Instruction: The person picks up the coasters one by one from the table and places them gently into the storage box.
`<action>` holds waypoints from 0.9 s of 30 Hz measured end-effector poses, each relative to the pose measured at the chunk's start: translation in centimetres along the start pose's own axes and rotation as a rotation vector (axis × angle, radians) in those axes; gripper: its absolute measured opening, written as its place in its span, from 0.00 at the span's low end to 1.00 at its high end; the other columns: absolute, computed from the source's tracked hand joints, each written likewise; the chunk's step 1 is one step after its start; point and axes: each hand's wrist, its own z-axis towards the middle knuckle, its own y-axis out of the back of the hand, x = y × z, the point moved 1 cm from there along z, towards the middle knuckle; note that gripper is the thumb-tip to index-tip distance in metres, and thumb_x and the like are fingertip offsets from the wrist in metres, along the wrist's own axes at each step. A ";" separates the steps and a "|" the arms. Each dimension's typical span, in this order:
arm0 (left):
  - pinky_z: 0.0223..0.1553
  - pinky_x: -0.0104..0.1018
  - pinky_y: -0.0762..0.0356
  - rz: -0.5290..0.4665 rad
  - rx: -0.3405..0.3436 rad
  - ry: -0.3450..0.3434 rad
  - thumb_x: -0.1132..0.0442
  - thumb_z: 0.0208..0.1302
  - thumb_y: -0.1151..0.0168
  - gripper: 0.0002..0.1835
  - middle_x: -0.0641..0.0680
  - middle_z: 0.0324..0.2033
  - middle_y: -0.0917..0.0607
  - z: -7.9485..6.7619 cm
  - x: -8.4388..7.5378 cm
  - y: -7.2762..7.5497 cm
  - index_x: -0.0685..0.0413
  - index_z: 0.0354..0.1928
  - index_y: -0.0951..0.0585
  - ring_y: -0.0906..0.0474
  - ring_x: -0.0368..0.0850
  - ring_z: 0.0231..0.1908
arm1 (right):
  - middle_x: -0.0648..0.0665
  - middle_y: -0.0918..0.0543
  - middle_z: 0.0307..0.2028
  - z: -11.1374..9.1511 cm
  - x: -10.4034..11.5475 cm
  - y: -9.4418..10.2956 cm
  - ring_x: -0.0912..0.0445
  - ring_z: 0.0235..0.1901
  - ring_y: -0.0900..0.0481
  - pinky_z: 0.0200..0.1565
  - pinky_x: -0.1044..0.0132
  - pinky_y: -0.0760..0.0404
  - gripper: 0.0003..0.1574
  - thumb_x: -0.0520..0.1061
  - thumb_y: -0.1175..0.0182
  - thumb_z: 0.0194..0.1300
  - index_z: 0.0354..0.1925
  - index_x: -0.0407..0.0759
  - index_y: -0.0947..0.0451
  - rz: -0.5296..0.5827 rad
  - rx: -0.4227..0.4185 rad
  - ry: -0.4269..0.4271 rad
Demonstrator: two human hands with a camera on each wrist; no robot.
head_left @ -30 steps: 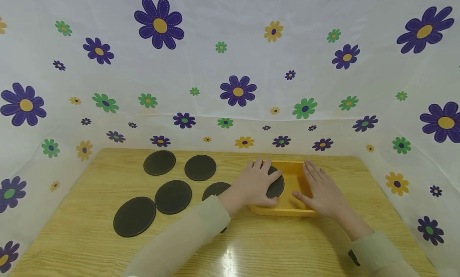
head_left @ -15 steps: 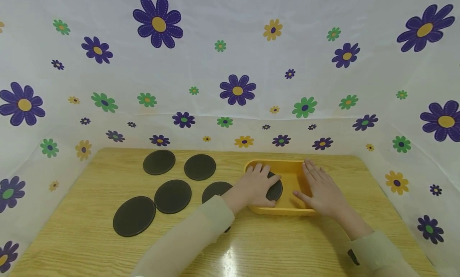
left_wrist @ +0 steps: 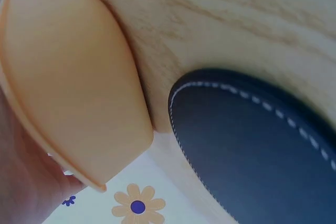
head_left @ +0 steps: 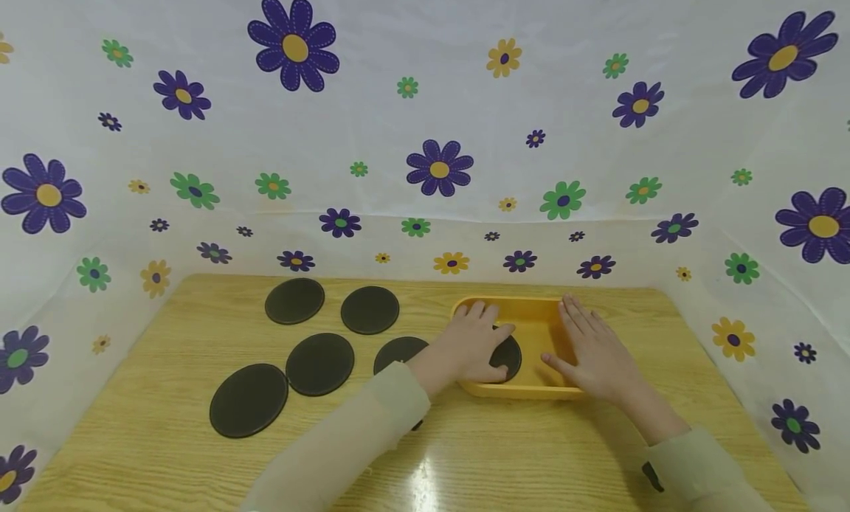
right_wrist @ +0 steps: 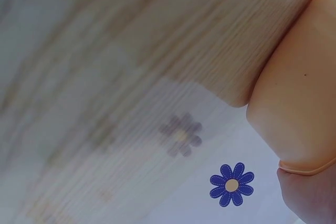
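Note:
A yellow plastic tray [head_left: 531, 391] stands at the right of the table, with both hands at it. Inside its left end lies a round black coaster [head_left: 508, 357], partly covered by my left hand [head_left: 468, 342]. Those fingers spread across the coaster toward the tray's far side, and the thumb lies over its near edge. My right hand [head_left: 600, 357] rests on the tray's right end, fingers straight along the rim and thumb pointing inward. In the left wrist view, a black stitched coaster [left_wrist: 252, 145] lies on the table outside the tray wall [left_wrist: 79, 77].
Several more black coasters lie left of the tray, including a near-left coaster [head_left: 249, 400] and a back coaster [head_left: 370, 310]. The left sleeve [head_left: 358, 431] covers parts of others. A white flowered sheet [head_left: 372, 128] encloses the wooden table [head_left: 166, 453] at the back and sides.
Inside the tray, the coaster has shifted toward the near side and lies lower under the left hand. The left fingers have drawn in slightly from the far rim. The right hand has stayed put.

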 end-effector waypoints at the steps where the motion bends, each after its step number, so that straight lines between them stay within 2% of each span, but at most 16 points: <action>1: 0.61 0.50 0.39 0.003 -0.002 0.001 0.31 0.55 0.49 0.38 0.53 0.62 0.35 -0.1 0.1 0.0 0.34 0.67 0.36 0.39 0.51 0.60 | 0.34 0.53 0.72 0.0 0.0 0.0 0.41 0.72 0.55 0.68 0.44 0.50 0.58 0.69 0.50 0.63 0.71 0.30 0.54 -0.001 0.001 -0.002; 8: 0.64 0.53 0.43 0.002 -0.038 0.003 0.32 0.56 0.49 0.37 0.54 0.64 0.38 -1.3 1.0 0.7 0.37 0.67 0.35 0.43 0.53 0.64 | 0.34 0.54 0.73 0.1 0.1 0.0 0.40 0.72 0.55 0.67 0.44 0.50 0.58 0.70 0.51 0.63 0.71 0.31 0.55 -0.005 0.013 -0.005; 19: 0.64 0.56 0.43 -0.003 -0.070 0.026 0.33 0.56 0.47 0.38 0.56 0.65 0.39 -4.6 3.3 2.2 0.38 0.68 0.36 0.43 0.55 0.66 | 0.35 0.55 0.73 0.0 0.0 0.0 0.41 0.72 0.56 0.68 0.45 0.51 0.58 0.70 0.52 0.63 0.71 0.31 0.56 0.006 0.011 -0.003; 27: 0.63 0.56 0.42 0.008 -0.098 0.044 0.32 0.53 0.46 0.39 0.56 0.66 0.39 -7.0 5.0 2.0 0.38 0.67 0.34 0.43 0.55 0.65 | 0.34 0.53 0.72 -0.1 0.0 0.0 0.41 0.72 0.55 0.68 0.44 0.50 0.58 0.70 0.52 0.63 0.71 0.31 0.55 -0.004 0.002 0.000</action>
